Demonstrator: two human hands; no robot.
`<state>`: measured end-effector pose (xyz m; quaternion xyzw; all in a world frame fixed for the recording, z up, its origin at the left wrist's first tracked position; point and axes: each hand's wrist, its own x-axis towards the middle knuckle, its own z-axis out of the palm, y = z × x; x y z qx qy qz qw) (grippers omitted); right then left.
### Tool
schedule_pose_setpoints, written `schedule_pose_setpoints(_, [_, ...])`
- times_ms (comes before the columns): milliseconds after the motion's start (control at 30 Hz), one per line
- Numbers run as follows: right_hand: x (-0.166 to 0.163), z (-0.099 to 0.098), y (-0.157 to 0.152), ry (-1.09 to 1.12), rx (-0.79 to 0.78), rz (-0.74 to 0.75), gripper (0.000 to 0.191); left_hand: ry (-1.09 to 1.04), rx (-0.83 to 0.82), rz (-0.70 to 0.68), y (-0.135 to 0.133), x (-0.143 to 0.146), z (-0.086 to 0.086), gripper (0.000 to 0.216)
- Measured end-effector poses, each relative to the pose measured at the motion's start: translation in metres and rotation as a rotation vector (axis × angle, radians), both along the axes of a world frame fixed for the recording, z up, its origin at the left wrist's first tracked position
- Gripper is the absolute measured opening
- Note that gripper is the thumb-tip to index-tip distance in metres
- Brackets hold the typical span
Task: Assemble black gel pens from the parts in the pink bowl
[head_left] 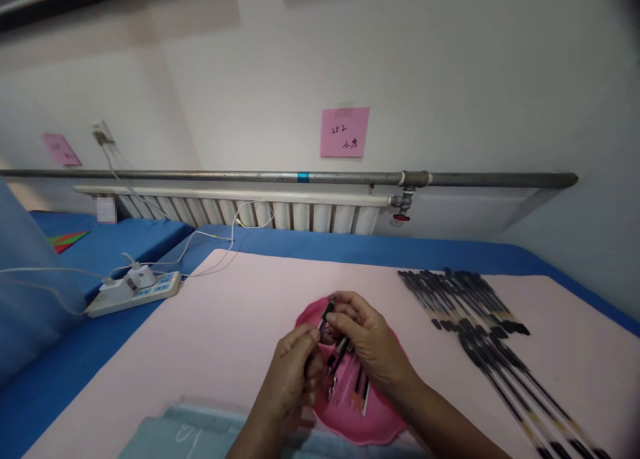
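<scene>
Pen (pixel 327 311) pinched, left hand (pixel 291 367) curled shut, right hand (pixel 371 335) half-curled

On my feed: pale wall (pixel 475 79), dim light. I see pink handwritten note (pixel 345 139) taped above metal pipe (pixel 240 175); white radiator (pixel 301 217) below, red-handled valve (pixel 407 199) at its right end, blue-topped table (pixel 400 245) in front.

The dish (pixel 367 436) lies between power strip (pixel 150 292) and pens (pixel 463 292), before the radiator (pixel 301 215).
</scene>
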<state>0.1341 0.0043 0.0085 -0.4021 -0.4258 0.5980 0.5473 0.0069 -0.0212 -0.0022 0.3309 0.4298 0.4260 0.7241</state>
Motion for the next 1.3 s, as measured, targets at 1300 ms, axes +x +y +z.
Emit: schedule_pose_setpoints(1300, [0.014,-0.009,-0.013,-1.420,0.536,0.539,0.020,-0.129,0.098,0.232,0.020,-0.029,0.005,0.024])
